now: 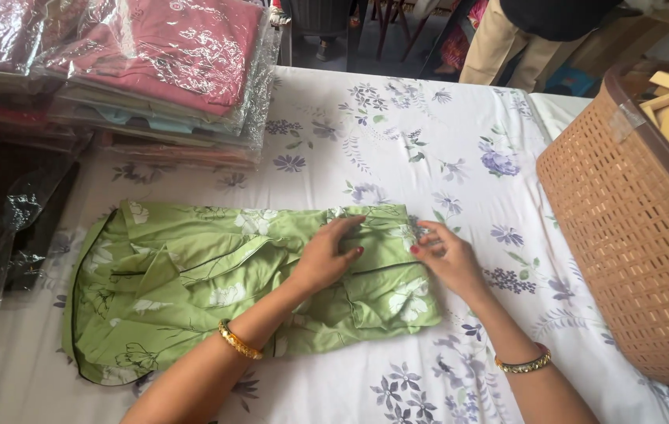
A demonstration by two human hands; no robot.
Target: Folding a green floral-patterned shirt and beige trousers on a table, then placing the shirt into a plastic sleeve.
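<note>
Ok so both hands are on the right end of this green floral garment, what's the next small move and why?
Probably press and smooth the folded right end flat, then bring it over toward the collar side. The left hand and right hand both rest on the green garment, whose right end looks doubled over and a bit puckered, while the left part lies spread on the floral sheet.

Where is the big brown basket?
In the head view, the brown basket stands at the right edge of the flowered sheet, just right of the right hand pressing the green garment.
</note>
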